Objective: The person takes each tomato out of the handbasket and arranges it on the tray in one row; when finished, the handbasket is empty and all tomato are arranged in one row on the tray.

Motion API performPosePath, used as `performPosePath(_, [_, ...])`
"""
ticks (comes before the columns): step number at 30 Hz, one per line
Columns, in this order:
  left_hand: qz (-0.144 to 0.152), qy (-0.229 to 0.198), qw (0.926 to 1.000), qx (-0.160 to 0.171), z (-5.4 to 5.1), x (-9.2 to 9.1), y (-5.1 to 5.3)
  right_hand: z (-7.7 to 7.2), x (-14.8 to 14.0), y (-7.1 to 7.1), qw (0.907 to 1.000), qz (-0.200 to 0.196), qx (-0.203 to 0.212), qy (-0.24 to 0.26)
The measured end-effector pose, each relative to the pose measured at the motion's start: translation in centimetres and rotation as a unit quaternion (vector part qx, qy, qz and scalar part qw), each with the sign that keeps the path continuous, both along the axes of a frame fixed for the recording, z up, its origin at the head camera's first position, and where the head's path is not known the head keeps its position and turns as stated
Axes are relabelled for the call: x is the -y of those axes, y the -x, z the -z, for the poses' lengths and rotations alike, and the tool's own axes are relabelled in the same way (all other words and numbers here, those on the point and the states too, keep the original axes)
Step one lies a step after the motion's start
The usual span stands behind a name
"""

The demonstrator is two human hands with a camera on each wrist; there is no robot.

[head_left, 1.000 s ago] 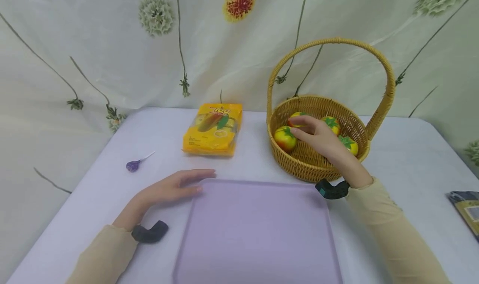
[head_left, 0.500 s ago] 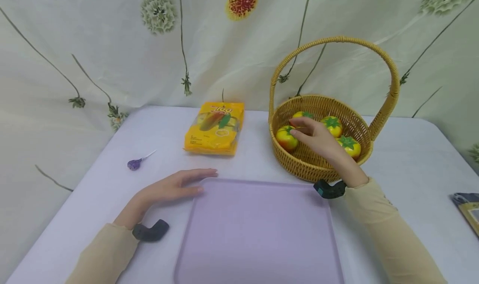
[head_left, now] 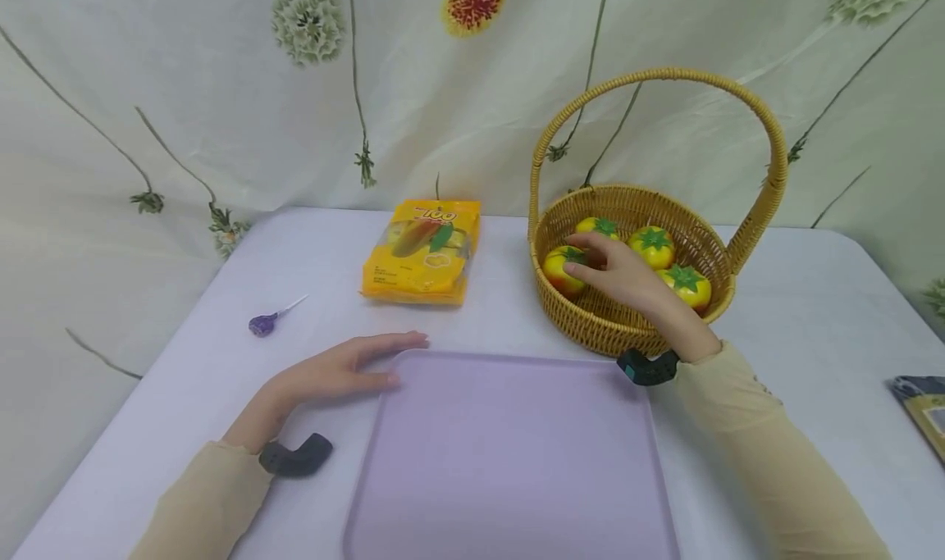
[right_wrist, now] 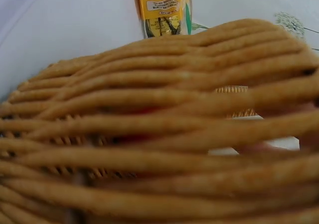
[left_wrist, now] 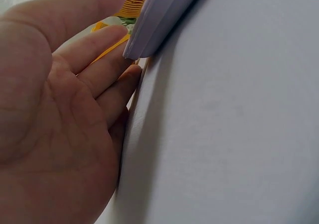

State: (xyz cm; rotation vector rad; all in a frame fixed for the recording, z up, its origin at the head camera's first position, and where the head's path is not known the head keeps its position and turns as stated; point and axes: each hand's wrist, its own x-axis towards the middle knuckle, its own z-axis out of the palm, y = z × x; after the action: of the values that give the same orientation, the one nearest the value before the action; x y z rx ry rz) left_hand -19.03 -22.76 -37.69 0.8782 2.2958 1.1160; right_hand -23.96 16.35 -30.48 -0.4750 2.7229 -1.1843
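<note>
In the head view my right hand (head_left: 618, 271) reaches over the rim of a wicker basket (head_left: 591, 339), its fingers bent loosely. Its thumb overlaps the left fruit (head_left: 559, 271), a yellow-red one with a green leafy top. Whether they touch cannot be told. Several such fruits lie in the basket, including one at the back (head_left: 654, 247) and one at the right (head_left: 688, 288). The basket wall (right_wrist: 149, 99) hides most of that hand from the right wrist camera. My left hand (head_left: 335, 370) lies at the far left corner of a lilac tray (head_left: 509, 453), fingers extended and thumb at its edge.
An orange-yellow snack packet (head_left: 422, 252) with a mango picture lies behind the tray, left of the basket. A purple lollipop (head_left: 264, 324) is farther left. The basket's tall handle (head_left: 668, 75) arches above the right hand. Another packet (head_left: 923, 408) sits at the far right.
My right hand has shifted slightly over the left fruit, its thumb now overlapping it. The left hand stays at the tray corner. The whole view has shifted slightly.
</note>
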Motion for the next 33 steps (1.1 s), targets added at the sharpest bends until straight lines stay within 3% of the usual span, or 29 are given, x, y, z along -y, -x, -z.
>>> performPosePath(17, [0.008, 0.004, 1.0, 0.0, 0.0, 0.0, 0.0, 1.0, -0.2, 1.1, 0.9973, -0.03, -0.002, -0.068])
performPosePath(24, [0.006, 0.005, 1.0, 0.004, 0.1, 0.0, -0.1, 1.7, -0.1, 2.0, 0.9924, -0.066, -0.018, -0.102])
performPosePath(33, [0.002, 0.0, 1.0, 0.006, 0.2, 0.1, -0.1, 2.4, 0.7, 2.6, 0.9883, -0.083, -0.001, -0.128])
